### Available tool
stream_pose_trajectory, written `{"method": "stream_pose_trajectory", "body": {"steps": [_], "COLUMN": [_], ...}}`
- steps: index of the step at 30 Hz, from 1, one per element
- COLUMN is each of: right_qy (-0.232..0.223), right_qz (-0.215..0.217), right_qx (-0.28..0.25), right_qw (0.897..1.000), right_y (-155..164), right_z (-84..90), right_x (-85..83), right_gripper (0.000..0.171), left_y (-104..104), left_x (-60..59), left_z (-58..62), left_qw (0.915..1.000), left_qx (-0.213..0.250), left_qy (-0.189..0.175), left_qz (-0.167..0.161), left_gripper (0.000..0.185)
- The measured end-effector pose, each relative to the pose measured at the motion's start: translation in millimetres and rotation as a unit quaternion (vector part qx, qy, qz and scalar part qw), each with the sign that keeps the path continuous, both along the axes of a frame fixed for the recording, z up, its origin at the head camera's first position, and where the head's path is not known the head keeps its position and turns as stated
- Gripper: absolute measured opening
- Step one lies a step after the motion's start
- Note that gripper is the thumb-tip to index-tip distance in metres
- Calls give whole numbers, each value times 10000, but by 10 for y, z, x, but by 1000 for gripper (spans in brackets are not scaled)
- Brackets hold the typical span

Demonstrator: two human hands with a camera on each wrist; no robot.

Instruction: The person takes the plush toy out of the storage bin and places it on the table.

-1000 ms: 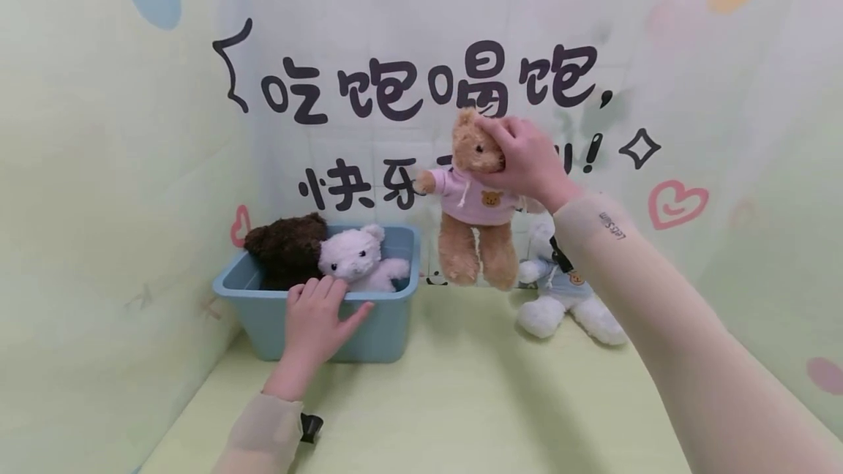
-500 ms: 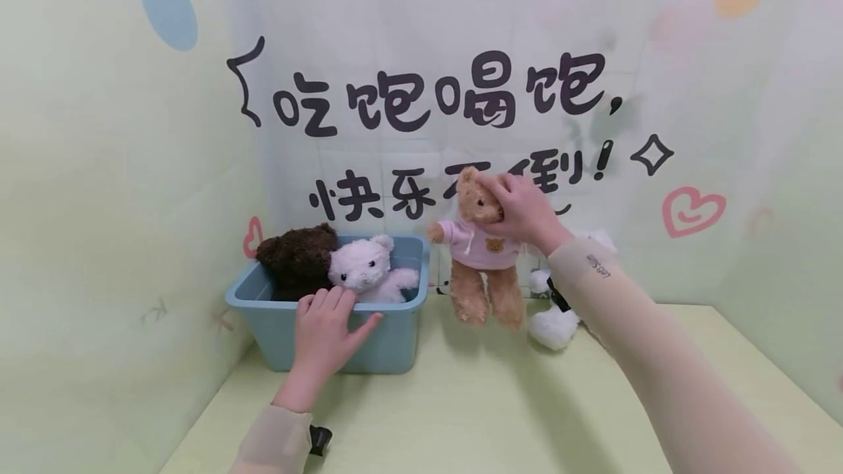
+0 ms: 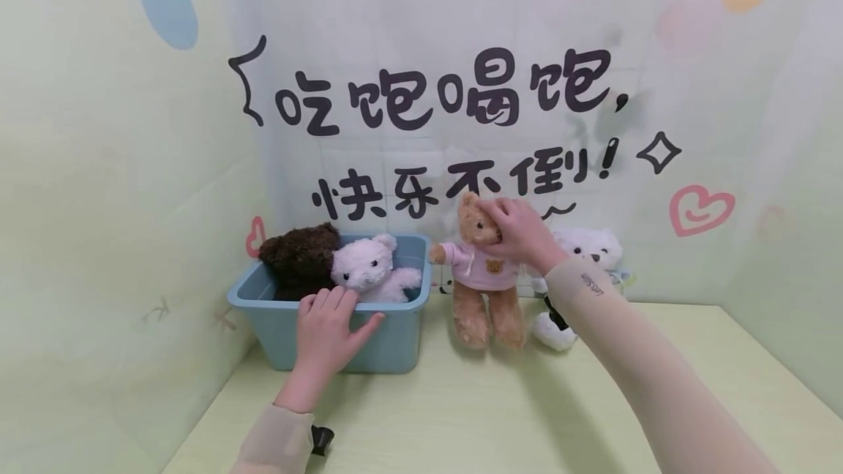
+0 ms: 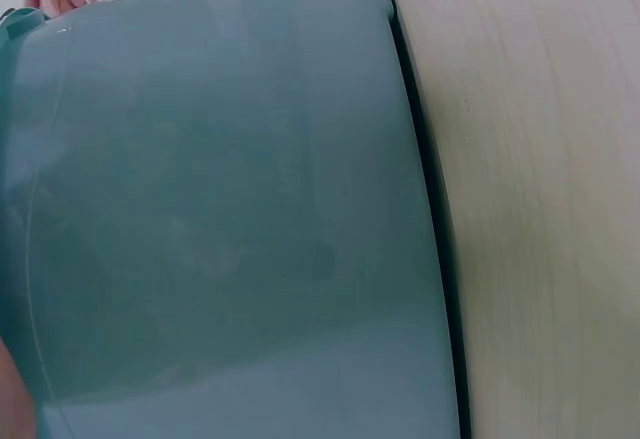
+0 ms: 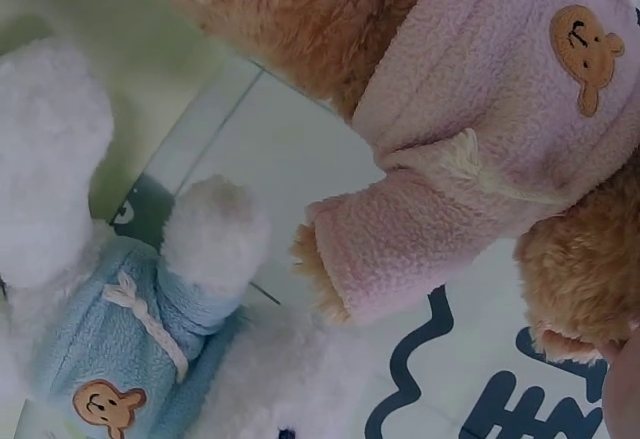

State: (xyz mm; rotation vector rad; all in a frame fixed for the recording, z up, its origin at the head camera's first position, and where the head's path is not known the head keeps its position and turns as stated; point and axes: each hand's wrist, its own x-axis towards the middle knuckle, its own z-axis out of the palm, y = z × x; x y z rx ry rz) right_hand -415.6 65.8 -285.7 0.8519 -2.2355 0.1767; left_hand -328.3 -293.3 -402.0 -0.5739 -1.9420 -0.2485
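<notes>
Up at the back of the pale green worktop (image 3: 461,401), the right hand (image 3: 516,232) grips the head of a tan plush teddy bear in a pink hooded top (image 3: 484,280), a small bear badge stitched on the chest; the toy hangs upright with its feet just at the surface, right beside a blue plastic tub (image 3: 395,335). The left hand (image 3: 329,331) rests with fingers relaxed and spread on the tub's front rim, holding nothing. Inside the tub sit a dark brown plush bear (image 3: 299,258) and a white plush bear (image 3: 372,269), touching. Behind the right forearm a white plush bear in a blue top (image 3: 586,251) leans at the wall. Black lettering on the backdrop (image 3: 454,90) reads "吃饱喝饱," and below it "快乐不倒!". The sleeve on the right forearm carries small print too blurred to read.
</notes>
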Motion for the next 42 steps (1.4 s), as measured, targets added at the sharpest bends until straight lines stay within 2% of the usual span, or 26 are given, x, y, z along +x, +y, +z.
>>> {"method": "stream_pose_trajectory", "body": {"steps": [6, 13, 17, 23, 29, 35, 38, 40, 42], "right_qy": [-336, -611, -369, 378, 933, 1034, 1077, 949, 611], "right_qz": [-233, -444, -343, -333, -343, -274, -308, -347, -478], "right_qx": [43, 389, 504, 869, 829, 544, 486, 458, 403], "right_qw": [9992, 9964, 9975, 9949, 9916, 9928, 9925, 9938, 9962], "right_y": [-5, -35, -83, -139, -135, -122, -108, -103, -111], "right_z": [-86, -224, -274, -382, -501, -509, -589, -690, -788], "right_x": [9, -29, -74, -133, -165, -196, -202, -201, -191], "right_gripper": [78, 80, 78, 75, 73, 74, 81, 86, 90], "left_y": [9, 7, -8, -12, 8, 8, 8, 9, 7], "left_x": [3, -3, -5, 4, 7, 22, 26, 24, 20], "left_z": [-7, 1, -1, 9, 3, -1, 15, 21, 21], "left_qw": [10000, 10000, 10000, 9999, 9999, 9994, 9994, 9995, 9996], "left_qx": [-3, 6, -21, -55, -97, -94, -93, -78, -64], "left_qy": [-42, 58, 10, -113, -100, -297, -308, -283, -236], "left_qz": [10, -31, 17, 97, 68, 131, 145, 134, 116], "left_gripper": [61, 60, 61, 61, 62, 63, 64, 63, 63]}}
